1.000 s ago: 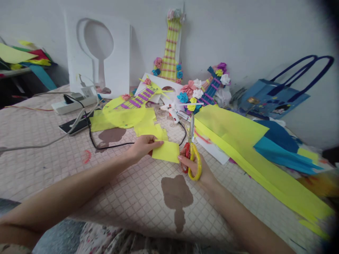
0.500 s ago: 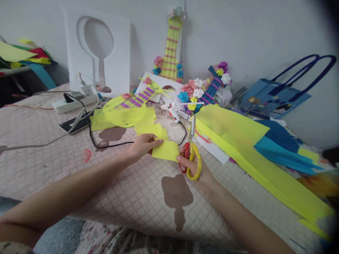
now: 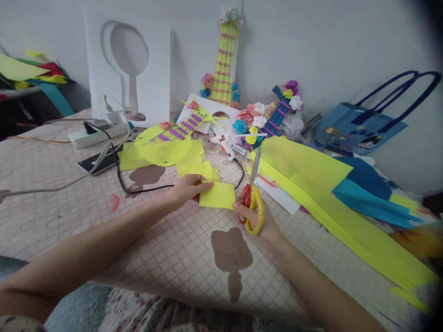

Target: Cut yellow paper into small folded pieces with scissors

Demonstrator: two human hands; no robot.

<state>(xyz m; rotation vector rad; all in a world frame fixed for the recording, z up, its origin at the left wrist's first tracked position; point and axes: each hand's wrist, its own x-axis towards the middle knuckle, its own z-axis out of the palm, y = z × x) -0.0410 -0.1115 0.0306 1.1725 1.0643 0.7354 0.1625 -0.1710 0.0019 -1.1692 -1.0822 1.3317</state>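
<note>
My left hand [image 3: 189, 189] pinches the left end of a small yellow rectangle of paper [image 3: 218, 195] between thumb and fingers. Scissors [image 3: 254, 207] with one red and one yellow handle rest in my right hand [image 3: 258, 220]. Their blades point away from me and look closed together. The fingertips of that hand are beside the right edge of the yellow piece; whether they touch it I cannot tell. Just beyond my left hand lie more yellow scraps [image 3: 204, 169]. A large folded yellow sheet [image 3: 304, 161] spreads out to the right of the scissors.
A glue gun [image 3: 224, 146] with a black cord lies behind the hands. Paper-flower guitar decorations [image 3: 224, 64] stand at the wall beside a white cut-out board [image 3: 155, 69]. At left are a power strip [image 3: 93, 134] and a phone [image 3: 92, 163]; at right, a blue bag [image 3: 356, 127].
The scissors have tilted slightly to the right. My right fingertips have shifted a little right from the paper's edge, and the yellow piece looks flatter.
</note>
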